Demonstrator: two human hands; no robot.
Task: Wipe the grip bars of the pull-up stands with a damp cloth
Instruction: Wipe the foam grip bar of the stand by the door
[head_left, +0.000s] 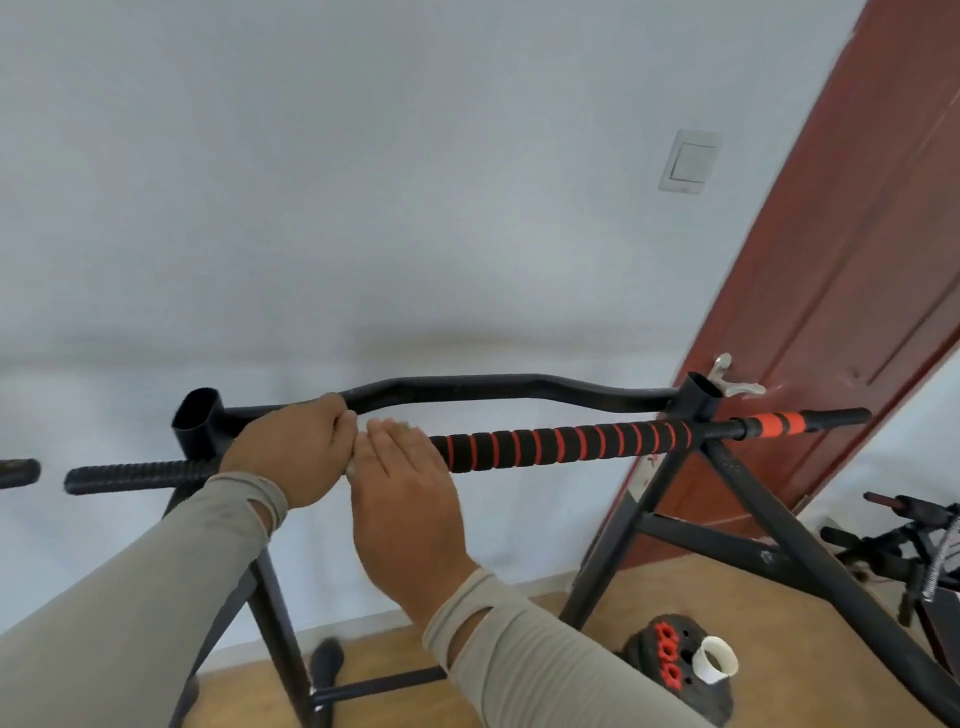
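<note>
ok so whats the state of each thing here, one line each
left hand: curled over the grip bar
right hand: fingers wrapped over the bar, on the cloth
cloth: mostly hidden between the hands
grip bar: horizontal on its stand
door: open
light switch: position unreadable

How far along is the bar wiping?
Nothing shows as finished. In hand: both hands, left and right, sit on the grip bar with a sliver of cloth between them. Left: the striped foam to the right and the black end.
</note>
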